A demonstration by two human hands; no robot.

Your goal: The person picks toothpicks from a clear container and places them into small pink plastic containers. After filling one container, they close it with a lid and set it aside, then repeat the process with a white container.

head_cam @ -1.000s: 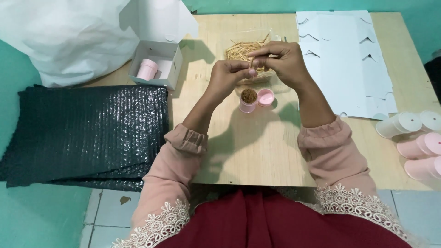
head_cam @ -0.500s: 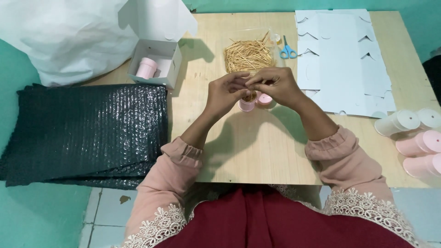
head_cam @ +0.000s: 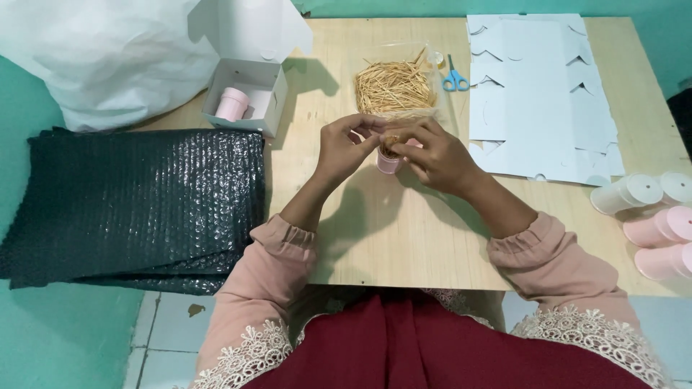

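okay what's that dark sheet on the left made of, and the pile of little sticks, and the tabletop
The dark sheet looks like black bubble wrap: glossy plastic with rows of small bumps. The sticks seem to be pale, matte wood, thin and straight. The tabletop looks like light plywood, faint grain showing.

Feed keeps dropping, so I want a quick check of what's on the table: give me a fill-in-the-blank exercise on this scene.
1. Both hands, left hand and right hand, meet at a small ____ cup.
2. The scissors have ____ handles.
3. The open box holds one pink ____.
4. The black bubble wrap lies on the person's ____ side.

Missing words: pink; blue; cup; left
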